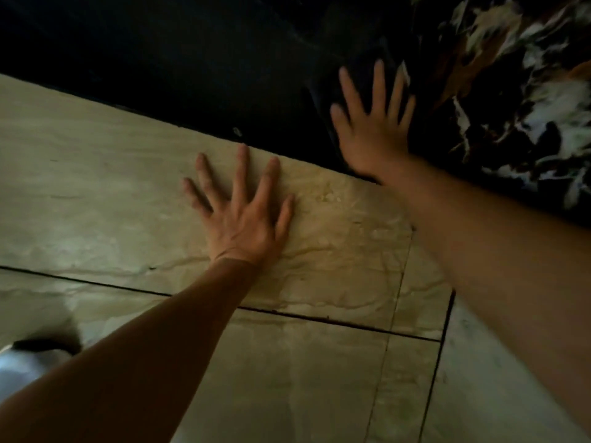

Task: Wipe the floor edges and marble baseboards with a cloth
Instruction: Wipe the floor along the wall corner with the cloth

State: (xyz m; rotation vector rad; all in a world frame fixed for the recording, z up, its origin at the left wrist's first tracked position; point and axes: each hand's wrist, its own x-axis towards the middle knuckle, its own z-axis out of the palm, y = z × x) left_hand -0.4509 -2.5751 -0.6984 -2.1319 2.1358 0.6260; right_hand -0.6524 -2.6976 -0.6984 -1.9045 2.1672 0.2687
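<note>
My left hand (243,206) lies flat on the beige marble floor (96,193), fingers spread, holding nothing, its fingertips close to the floor's far edge. My right hand (372,123) presses a dark cloth (332,81) flat against the black marble baseboard (192,65), fingers spread over it. The cloth is nearly the same colour as the baseboard and its outline is hard to make out. The picture is dim and blurred.
To the right of the cloth the stone turns into black marble with white and brown veining (527,100). Dark grout lines (319,321) cross the floor tiles. A pale blurred object with a dark band (28,356) sits at the lower left edge.
</note>
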